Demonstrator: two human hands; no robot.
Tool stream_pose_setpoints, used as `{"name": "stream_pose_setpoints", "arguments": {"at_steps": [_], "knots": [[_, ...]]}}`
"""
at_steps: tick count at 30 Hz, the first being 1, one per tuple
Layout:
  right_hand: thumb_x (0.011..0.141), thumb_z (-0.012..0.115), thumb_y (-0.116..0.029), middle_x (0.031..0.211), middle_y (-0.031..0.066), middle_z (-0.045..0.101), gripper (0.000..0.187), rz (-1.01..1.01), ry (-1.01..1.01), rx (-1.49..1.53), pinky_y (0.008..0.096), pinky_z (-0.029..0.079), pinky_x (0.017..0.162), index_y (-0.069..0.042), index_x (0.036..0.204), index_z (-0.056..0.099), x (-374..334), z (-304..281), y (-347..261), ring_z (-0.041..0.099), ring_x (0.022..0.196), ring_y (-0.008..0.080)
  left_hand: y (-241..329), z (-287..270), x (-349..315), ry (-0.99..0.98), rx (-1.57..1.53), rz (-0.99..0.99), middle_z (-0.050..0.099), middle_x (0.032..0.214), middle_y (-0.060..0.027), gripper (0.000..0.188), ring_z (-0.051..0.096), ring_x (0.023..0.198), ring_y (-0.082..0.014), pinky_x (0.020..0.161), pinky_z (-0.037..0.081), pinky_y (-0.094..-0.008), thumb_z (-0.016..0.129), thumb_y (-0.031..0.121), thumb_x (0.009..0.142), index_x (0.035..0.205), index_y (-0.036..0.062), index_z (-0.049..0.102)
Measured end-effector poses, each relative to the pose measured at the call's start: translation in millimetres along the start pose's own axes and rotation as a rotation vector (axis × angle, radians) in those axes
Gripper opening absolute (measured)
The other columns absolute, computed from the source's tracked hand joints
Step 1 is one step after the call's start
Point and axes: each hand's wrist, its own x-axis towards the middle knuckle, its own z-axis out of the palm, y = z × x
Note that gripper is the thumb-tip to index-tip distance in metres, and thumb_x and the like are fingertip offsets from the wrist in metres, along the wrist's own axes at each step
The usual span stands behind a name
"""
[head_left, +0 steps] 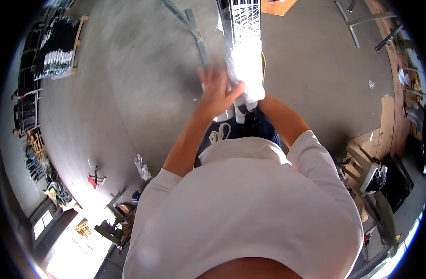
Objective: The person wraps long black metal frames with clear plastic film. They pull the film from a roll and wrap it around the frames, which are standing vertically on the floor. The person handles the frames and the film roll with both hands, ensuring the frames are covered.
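Centrally, a long film-wrapped bundle (245,56) is seen against the grey floor (143,83), its near end close to the white shirt (245,204). Its left edge is overlapped by the blurred left hand (215,98), whose fingers (216,81) are spread. The right hand is hidden behind it, so its grip cannot be told.

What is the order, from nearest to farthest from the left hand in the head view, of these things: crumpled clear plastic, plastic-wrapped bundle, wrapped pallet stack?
1. Plastic-wrapped bundle: immediately right of the left hand.
2. Crumpled clear plastic: toward the picture's lower left.
3. Wrapped pallet stack: at the far upper left.
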Motion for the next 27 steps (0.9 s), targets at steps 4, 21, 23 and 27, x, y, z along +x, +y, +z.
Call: {"name": "stream_pose_setpoints", "arguments": {"at_steps": [4, 21, 23, 27], "knots": [[0.076, 0.060, -0.027, 0.107, 0.0125, 0.057, 0.055, 0.079, -0.025, 0.174, 0.0334, 0.043, 0.087, 0.001, 0.121, 0.043, 6.1, 10.6, 12.9, 0.055, 0.098, 0.0220, -11.8, -15.5, -50.7, 0.262, 0.046, -0.336, 0.030, 0.131, -0.0286, 0.089, 0.020, 0.128, -0.0401, 0.099, 0.015, -0.0576, 0.072, 0.027, 0.069, 0.135, 0.0020, 0.018], [0.075, 0.053, -0.008, 0.102, 0.0041, 0.055, 0.038, 0.351, -0.119, -0.300, 0.0279, 0.040, 0.086, -0.003, 0.112, 0.051, -79.3, -12.0, -38.6, 0.051, 0.098, 0.0144, 7.1, 25.6, -101.1, 0.147, -0.462, -0.381, 0.042, 0.111, -0.0164, 0.081, 0.044, 0.105, -0.0326, 0.086, 0.039, -0.0391, 0.080, 0.010, 0.054, 0.118, 0.0036, 0.031], [0.073, 0.062, -0.007, 0.104, 0.0051, 0.054, 0.045, 0.278, -0.085, -0.440, 0.0301, 0.039, 0.088, -0.003, 0.115, 0.047, -108.8, 35.7, -44.4, 0.051, 0.099, 0.0156, 7.3, 26.0, -98.2, 0.183, -0.438, -0.349, 0.041, 0.110, -0.0171, 0.076, 0.044, 0.103, -0.0341, 0.083, 0.040, -0.0402, 0.078, 0.011, 0.057, 0.117, 0.0037, 0.032], [0.060, 0.076, -0.013, 0.108, 0.0086, 0.051, 0.073, -0.098, 0.256, -0.779, 0.0331, 0.039, 0.090, -0.006, 0.120, 0.035, -118.8, 105.2, -21.0, 0.049, 0.105, 0.0203, 16.2, 28.0, -90.0, -0.054, -0.505, -0.286, 0.041, 0.113, -0.0168, 0.077, 0.043, 0.108, -0.0330, 0.088, 0.038, -0.0390, 0.075, 0.015, 0.062, 0.122, 0.0041, 0.028]]}}
